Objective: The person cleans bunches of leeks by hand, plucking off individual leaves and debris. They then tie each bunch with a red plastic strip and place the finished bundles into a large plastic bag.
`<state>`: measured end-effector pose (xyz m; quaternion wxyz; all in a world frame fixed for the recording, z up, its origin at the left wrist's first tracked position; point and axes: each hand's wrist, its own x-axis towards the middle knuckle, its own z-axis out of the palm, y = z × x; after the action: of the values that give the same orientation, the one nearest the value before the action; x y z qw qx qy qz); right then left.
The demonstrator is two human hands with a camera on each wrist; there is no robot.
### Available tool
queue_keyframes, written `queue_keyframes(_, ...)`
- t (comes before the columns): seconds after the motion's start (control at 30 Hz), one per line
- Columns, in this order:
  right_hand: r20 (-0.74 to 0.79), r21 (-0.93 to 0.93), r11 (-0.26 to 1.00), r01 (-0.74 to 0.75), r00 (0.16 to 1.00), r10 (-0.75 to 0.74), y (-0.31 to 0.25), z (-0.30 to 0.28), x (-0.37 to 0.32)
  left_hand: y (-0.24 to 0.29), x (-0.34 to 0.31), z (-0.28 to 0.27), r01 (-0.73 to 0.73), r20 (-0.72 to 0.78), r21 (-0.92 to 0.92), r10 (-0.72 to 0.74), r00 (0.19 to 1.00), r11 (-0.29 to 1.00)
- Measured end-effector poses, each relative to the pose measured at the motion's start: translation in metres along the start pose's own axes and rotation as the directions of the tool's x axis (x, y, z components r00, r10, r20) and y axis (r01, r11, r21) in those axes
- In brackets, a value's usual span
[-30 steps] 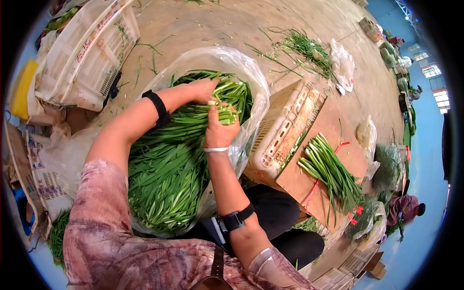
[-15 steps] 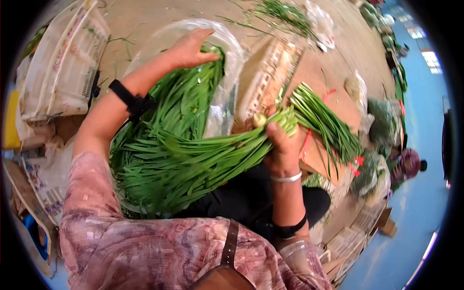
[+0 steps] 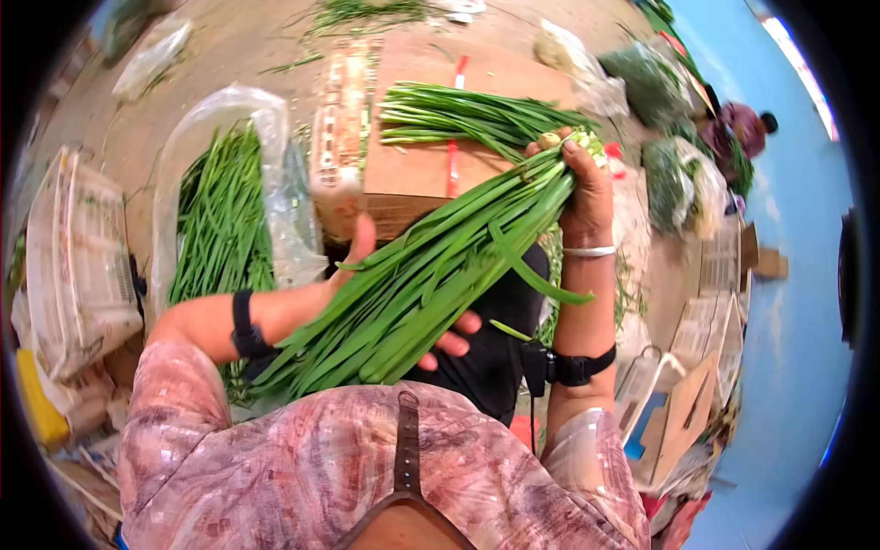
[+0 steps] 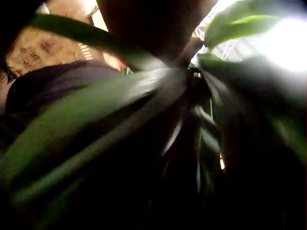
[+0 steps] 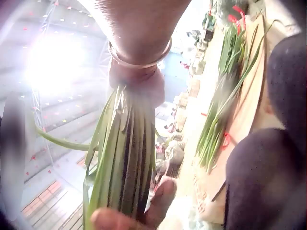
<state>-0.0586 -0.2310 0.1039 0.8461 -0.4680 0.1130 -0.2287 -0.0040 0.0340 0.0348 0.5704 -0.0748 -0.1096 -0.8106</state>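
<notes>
My right hand (image 3: 587,188) grips a bundle of long green leafy stalks (image 3: 458,247) by its pale root end, and the leaves slant down to the left across my lap. Under the leaves lies my left hand (image 3: 356,255), palm partly hidden, its thumb raised on one side and its fingertips showing on the other. In the right wrist view the stalks (image 5: 125,153) hang from the right hand (image 5: 139,86), with the left hand's fingers (image 5: 112,219) at the lower end. Dark, blurred leaves (image 4: 96,110) fill the left wrist view. A second bundle (image 3: 477,115) lies on the board (image 3: 412,174).
A clear plastic bag (image 3: 165,197) of loose green stalks stands left of the board, which rests on a crate (image 3: 337,137). White crates (image 3: 82,266) are at far left. Bagged greens (image 3: 646,82) and a person (image 3: 733,128) are at the right. Red ties (image 3: 452,170) lie under the second bundle.
The gripped bundle has come out of the bag and moved right, over my lap. My left hand has left the bag and come under the leaves. The head view has turned.
</notes>
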Motion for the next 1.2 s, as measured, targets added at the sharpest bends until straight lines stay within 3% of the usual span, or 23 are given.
queue_keyframes(0.1,-0.14,-0.107,0.988,0.108,0.982,-0.123,0.0,-0.06,-0.017,-0.033,-0.001,-0.004,0.042,-0.08,-0.007,-0.042,0.996,0.999)
queue_keyframes(0.17,-0.222,-0.169,0.972,0.165,0.954,-0.2,0.009,-0.083,-0.029,-0.036,-0.001,0.004,0.168,-0.351,0.071,-0.133,0.927,0.983)
queue_keyframes(0.23,-0.281,-0.117,0.991,0.058,0.956,-0.089,0.025,-0.11,-0.038,-0.036,0.012,0.005,0.28,-0.536,0.109,-0.18,0.825,0.954)
queue_keyframes(0.3,-0.396,-0.033,0.999,-0.002,0.918,-0.011,0.034,-0.124,-0.047,-0.031,0.027,-0.005,0.47,-0.689,0.291,-0.159,0.708,0.833)
queue_keyframes(0.33,-0.417,0.014,0.998,-0.067,0.907,0.067,0.027,-0.131,-0.056,-0.027,0.033,-0.005,0.49,-0.698,0.356,-0.123,0.706,0.796)
queue_keyframes(0.47,-0.323,0.177,0.971,0.163,0.941,-0.1,-0.025,-0.147,-0.101,0.006,0.063,-0.011,0.563,-0.709,0.595,0.044,0.704,0.573)
queue_keyframes(0.5,-0.285,0.089,0.99,0.114,0.955,-0.084,-0.015,-0.183,-0.105,0.01,0.066,-0.028,0.563,-0.701,0.624,0.069,0.71,0.542)
queue_keyframes(0.53,-0.449,-0.057,0.998,-0.01,0.893,-0.017,0.003,-0.203,-0.115,0.008,0.073,-0.034,0.513,-0.676,0.639,0.1,0.73,0.573)
queue_keyframes(0.57,-0.598,-0.189,0.972,-0.141,0.802,0.0,0.005,-0.216,-0.113,0.009,0.083,-0.028,0.59,-0.687,0.647,0.035,0.725,0.484)
queue_keyframes(0.6,-0.486,0.013,0.998,0.058,0.873,-0.045,-0.013,-0.183,-0.132,0.005,0.087,-0.024,0.538,-0.683,0.589,0.016,0.73,0.602)
queue_keyframes(0.63,-0.495,0.018,0.996,0.091,0.866,-0.07,-0.022,-0.177,-0.146,-0.004,0.082,-0.022,0.486,-0.699,0.49,-0.006,0.715,0.724)
queue_keyframes(0.7,-0.525,-0.066,0.992,-0.109,0.849,0.058,-0.017,-0.19,-0.163,-0.012,0.062,-0.036,0.521,-0.752,0.379,-0.074,0.656,0.765)
queue_keyframes(0.73,-0.581,-0.139,0.912,-0.386,0.777,0.24,-0.017,-0.191,-0.165,-0.016,0.059,-0.04,0.506,-0.746,0.341,-0.099,0.658,0.792)
queue_keyframes(0.77,-0.514,-0.039,0.97,-0.241,0.837,0.188,-0.005,-0.198,-0.173,-0.017,0.059,-0.043,0.481,-0.738,0.304,-0.117,0.665,0.822)
queue_keyframes(0.9,-0.529,-0.016,0.973,-0.229,0.828,0.186,-0.005,-0.192,-0.181,-0.014,0.052,-0.037,0.475,-0.755,0.353,-0.054,0.653,0.806)
queue_keyframes(1.0,-0.373,0.055,0.994,0.099,0.925,-0.071,-0.008,-0.19,-0.18,-0.011,0.052,-0.029,0.46,-0.738,0.336,-0.074,0.671,0.822)
queue_keyframes(1.03,-0.342,0.063,0.989,0.133,0.934,-0.104,-0.009,-0.189,-0.177,-0.011,0.049,-0.032,0.465,-0.741,0.335,-0.076,0.667,0.82)
queue_keyframes(1.1,-0.422,0.006,0.998,-0.058,0.905,0.055,0.009,-0.208,-0.172,-0.015,0.047,-0.044,0.363,-0.783,0.29,0.001,0.622,0.885)
queue_keyframes(1.13,-0.457,-0.003,1.0,-0.03,0.889,0.025,0.015,-0.209,-0.174,-0.016,0.048,-0.043,0.361,-0.77,0.288,-0.01,0.639,0.887)
queue_keyframes(1.17,-0.373,0.075,0.997,-0.02,0.927,0.047,0.012,-0.215,-0.183,-0.016,0.049,-0.042,0.356,-0.769,0.287,-0.007,0.639,0.889)
queue_keyframes(1.2,-0.379,0.004,0.998,-0.061,0.924,0.058,0.003,-0.208,-0.184,-0.018,0.049,-0.036,0.352,-0.778,0.281,-0.002,0.628,0.893)
